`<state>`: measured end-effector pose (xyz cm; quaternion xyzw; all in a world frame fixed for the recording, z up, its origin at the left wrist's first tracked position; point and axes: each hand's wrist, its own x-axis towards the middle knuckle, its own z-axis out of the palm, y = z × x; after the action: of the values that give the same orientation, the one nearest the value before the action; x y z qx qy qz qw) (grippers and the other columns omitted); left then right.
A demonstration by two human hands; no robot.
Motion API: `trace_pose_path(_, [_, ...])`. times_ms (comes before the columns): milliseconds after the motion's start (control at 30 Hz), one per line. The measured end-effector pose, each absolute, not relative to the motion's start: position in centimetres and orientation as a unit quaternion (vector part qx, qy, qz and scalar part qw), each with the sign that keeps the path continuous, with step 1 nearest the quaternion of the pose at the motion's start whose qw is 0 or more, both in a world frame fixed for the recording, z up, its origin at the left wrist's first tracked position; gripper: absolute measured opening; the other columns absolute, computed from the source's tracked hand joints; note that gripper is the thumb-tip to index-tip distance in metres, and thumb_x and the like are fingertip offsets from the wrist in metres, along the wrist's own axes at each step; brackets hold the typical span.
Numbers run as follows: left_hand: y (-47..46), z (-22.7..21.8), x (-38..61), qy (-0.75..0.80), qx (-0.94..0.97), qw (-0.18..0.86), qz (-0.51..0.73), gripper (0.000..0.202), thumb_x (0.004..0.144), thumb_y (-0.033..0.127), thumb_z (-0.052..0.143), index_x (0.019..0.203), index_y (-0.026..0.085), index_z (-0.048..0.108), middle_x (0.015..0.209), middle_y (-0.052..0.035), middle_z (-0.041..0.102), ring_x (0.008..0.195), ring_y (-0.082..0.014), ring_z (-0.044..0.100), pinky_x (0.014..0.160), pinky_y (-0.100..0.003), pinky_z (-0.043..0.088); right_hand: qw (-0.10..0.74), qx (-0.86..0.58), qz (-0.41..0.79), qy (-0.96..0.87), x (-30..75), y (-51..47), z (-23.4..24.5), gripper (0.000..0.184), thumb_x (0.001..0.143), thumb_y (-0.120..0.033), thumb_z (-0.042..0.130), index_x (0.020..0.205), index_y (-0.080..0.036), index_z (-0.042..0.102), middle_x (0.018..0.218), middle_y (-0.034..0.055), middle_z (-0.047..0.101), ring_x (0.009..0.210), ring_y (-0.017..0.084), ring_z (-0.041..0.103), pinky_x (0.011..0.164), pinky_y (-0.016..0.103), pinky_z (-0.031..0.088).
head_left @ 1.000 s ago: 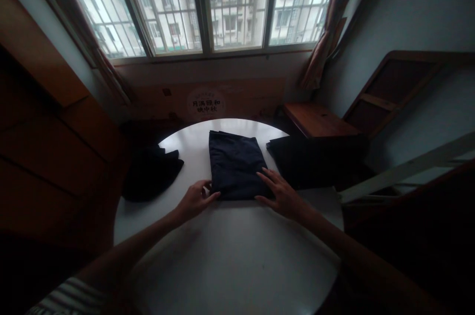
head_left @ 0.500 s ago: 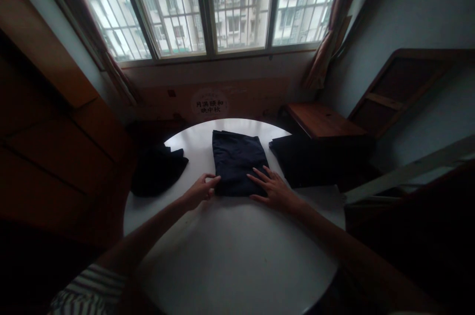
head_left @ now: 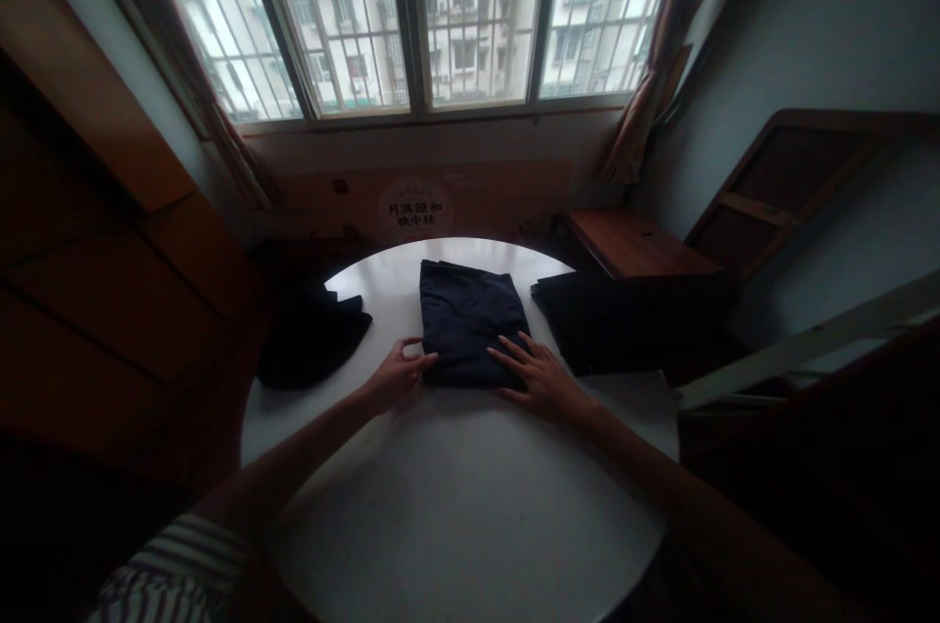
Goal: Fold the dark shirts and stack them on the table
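A dark navy folded garment (head_left: 470,319) lies flat in the middle of the round white table (head_left: 470,496). My left hand (head_left: 397,373) is at its near left edge, fingers bent and thumb reaching over the cloth, gripping the edge. Part of that grip is hidden. Spread fingers of my right hand (head_left: 540,378) rest flat on the near right part of the same garment. To the left sits a crumpled black cloth item (head_left: 312,339). On the right is a flat black folded cloth (head_left: 598,324), too dark to make out its kind.
Past the table's far right side stands a low brown wooden table (head_left: 638,246). A framed wooden panel (head_left: 756,202) leans on the right wall. Brown cabinets (head_left: 88,290) line the left. Barred windows (head_left: 411,25) are ahead, above a printed banner (head_left: 418,202).
My left hand's fingers have shifted slightly at the garment's edge. The right hand and the cloths stay almost where they were.
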<state>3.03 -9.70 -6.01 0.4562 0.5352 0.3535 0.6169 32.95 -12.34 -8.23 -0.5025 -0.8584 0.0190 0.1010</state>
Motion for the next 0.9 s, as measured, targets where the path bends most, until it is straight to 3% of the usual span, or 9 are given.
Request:
trace_pose_path(133, [-10.7,-6.9,2.1,0.541,0.553,0.526,0.353,0.07,0.079,0.051,0.074,0.134,0.026,0.04,0.073,0.0069,0.059,0.044,-0.0059,0.046,0.042,-0.017,0.027,0.112,-0.498,0.019,-0.859,32.8,-12.5,-8.1,0.068,0.091,-0.06,0.056,0.152,-0.032,0.041,0.159,0.0071,0.036,0.146,0.042,0.028,0.111,0.063,0.033])
trace_pose_path(267, [-11.5,-7.0,1.4,0.507,0.764,0.268,0.295,0.033,0.094,0.042,0.058,0.123,0.026,0.058,0.086,-0.0001,0.067,0.054,-0.0094,0.058,0.055,-0.022,0.044,0.142,-0.486,0.012,-0.862,32.9,-12.6,-8.0,0.069,0.089,-0.054,0.063,0.149,-0.025,0.045,0.155,0.0123,0.041,0.143,0.042,0.034,0.109,0.063,0.038])
trace_pose_path(333, [-11.6,-6.7,0.9,0.468,0.834,0.113,0.271,0.025,0.098,0.037,0.053,0.114,0.024,0.066,0.102,-0.0061,0.068,0.067,-0.0128,0.063,0.064,-0.026,0.051,0.163,-0.468,0.003,-0.868,33.2,-12.8,-7.8,0.065,0.088,-0.044,0.067,0.145,-0.017,0.05,0.149,0.0177,0.048,0.139,0.04,0.04,0.108,0.058,0.043])
trace_pose_path(433, [-11.2,-6.4,-0.3,0.325,0.917,-0.026,0.229,0.028,0.097,0.034,0.056,0.121,0.022,0.065,0.129,-0.0122,0.061,0.101,-0.022,0.065,0.085,-0.036,0.056,0.167,-0.418,-0.007,-0.893,34.3,-13.3,-7.5,0.05,0.086,-0.017,0.062,0.135,-0.011,0.058,0.137,0.0194,0.058,0.133,0.033,0.05,0.109,0.049,0.046])
trace_pose_path(533, [-10.0,-6.5,-1.5,0.196,0.963,-0.079,0.165,0.037,0.097,0.018,0.054,0.134,0.02,0.058,0.139,-0.0119,0.057,0.124,-0.0249,0.056,0.101,-0.041,0.051,0.155,-0.388,-0.018,-0.909,35.4,-13.5,-7.3,0.058,0.078,0.001,0.051,0.134,-0.012,0.059,0.137,0.0166,0.06,0.132,0.029,0.051,0.11,0.046,0.045])
trace_pose_path(667, [-7.4,-6.9,-1.8,0.179,0.965,-0.126,0.143,0.05,0.094,0.003,0.048,0.139,0.022,0.053,0.14,-0.0106,0.057,0.134,-0.0246,0.05,0.109,-0.046,0.044,0.16,-0.412,-0.026,-0.896,35.9,-12.9,-7.1,0.061,0.073,0.002,0.051,0.131,-0.012,0.062,0.134,0.0167,0.062,0.128,0.031,0.055,0.106,0.049,0.049])
trace_pose_path(800, [-5.7,-6.3,-0.8,0.171,0.972,-0.116,0.113,0.052,0.091,0.004,0.051,0.14,0.023,0.053,0.144,-0.0103,0.055,0.14,-0.0259,0.043,0.115,-0.051,0.034,0.178,-0.417,-0.035,-0.891,35.7,-12.2,-6.8,0.05,0.075,0.001,0.053,0.12,-0.012,0.068,0.12,0.0156,0.07,0.118,0.03,0.062,0.103,0.05,0.049])
trace_pose_path(900, [-5.9,-5.3,-0.7,0.135,0.986,-0.059,0.077,0.055,0.09,0.017,0.059,0.143,0.023,0.05,0.148,-0.0111,0.051,0.141,-0.0278,0.041,0.115,-0.05,0.034,0.186,-0.412,-0.029,-0.891,36.0,-12.4,-6.9,0.049,0.075,-0.001,0.055,0.121,-0.014,0.068,0.122,0.0147,0.069,0.119,0.03,0.061,0.103,0.049,0.049])
